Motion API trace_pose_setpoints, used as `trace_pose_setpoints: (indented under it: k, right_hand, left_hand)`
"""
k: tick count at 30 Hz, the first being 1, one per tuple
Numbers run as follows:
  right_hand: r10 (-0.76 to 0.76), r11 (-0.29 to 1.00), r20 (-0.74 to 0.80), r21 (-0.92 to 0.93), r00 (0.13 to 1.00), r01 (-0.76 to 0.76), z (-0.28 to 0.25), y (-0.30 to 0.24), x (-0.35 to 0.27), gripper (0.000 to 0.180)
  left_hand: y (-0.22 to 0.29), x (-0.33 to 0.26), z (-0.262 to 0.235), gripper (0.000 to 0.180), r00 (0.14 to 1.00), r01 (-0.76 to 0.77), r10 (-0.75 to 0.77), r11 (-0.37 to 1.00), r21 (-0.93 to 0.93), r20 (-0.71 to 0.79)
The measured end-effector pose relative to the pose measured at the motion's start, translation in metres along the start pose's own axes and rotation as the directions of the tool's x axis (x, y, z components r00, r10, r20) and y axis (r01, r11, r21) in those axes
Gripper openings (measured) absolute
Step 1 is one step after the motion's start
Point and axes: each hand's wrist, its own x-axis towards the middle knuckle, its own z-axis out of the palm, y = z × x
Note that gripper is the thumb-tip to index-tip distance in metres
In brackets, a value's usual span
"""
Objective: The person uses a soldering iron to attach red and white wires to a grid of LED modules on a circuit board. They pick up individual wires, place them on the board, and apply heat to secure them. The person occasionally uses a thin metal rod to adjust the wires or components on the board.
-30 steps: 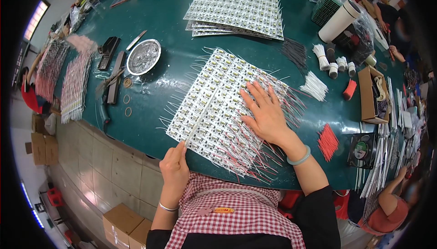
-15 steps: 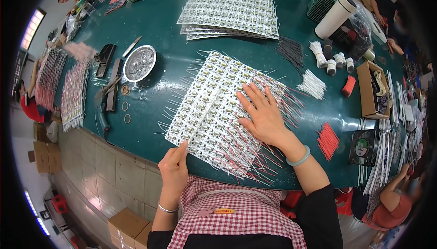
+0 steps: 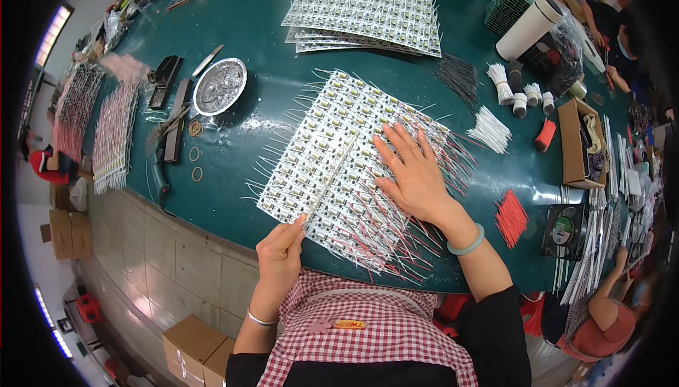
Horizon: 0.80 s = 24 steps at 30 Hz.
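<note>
A white circuit board panel [image 3: 311, 153] with rows of small components lies tilted on the table before me. White wires stick out along its left edge, and red and white wires cover its right side. My right hand [image 3: 414, 175] rests flat on the panel's right half, fingers apart. At the near edge my left hand [image 3: 281, 245] is closed in a pinch on the near end of a thin pale strip [image 3: 332, 178]. This strip runs slantwise across the panel between component rows; its exact kind cannot be made out.
Stacked panels [image 3: 364, 8] lie at the back. On the left are a metal bowl [image 3: 220, 86], a knife [image 3: 208, 61] and wired panels [image 3: 115, 136]. To the right are white wires [image 3: 489, 130], red wires [image 3: 511, 218], a white tumbler [image 3: 529, 28] and an open carton [image 3: 581, 143].
My left hand and the pale strip have shifted right across the panel. My right hand stays spread on the panel, nearly in place. The whole view has shifted slightly.
</note>
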Motion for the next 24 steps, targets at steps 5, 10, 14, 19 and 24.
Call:
trace_pose_setpoints:
  k: [5,10,14,19,24]
  right_hand:
    - [-0.005,0.997,0.021,0.082,1.0,0.003,-0.017,0.009,0.008,0.053]
    - [-0.044,0.971,-0.142,0.227,0.989,0.076,-0.008,0.009,0.04,0.04]
    - [0.013,0.954,-0.184,0.297,0.983,0.043,0.013,0.01,0.046,0.04]
    - [0.005,0.921,-0.172,0.384,0.985,0.062,0.016,0.011,0.046,0.037]
    - [0.039,0.864,-0.178,0.501,0.983,0.056,0.017,0.013,0.045,0.037]
  left_hand:
    - [0.001,0.004,0.001,0.034,0.999,-0.029,0.031,0.998,0.053,-0.034]
    - [0.005,0.004,0.003,0.035,0.994,-0.089,0.094,0.99,0.107,-0.047]
    - [0.001,0.004,0.012,0.037,0.984,-0.178,0.178,0.981,0.08,0.003]
    - [0.013,-0.008,0.024,0.04,0.988,-0.146,0.138,0.98,0.134,0.068]
    - [0.03,-0.016,0.027,0.04,0.984,-0.169,0.16,0.979,0.118,0.083]
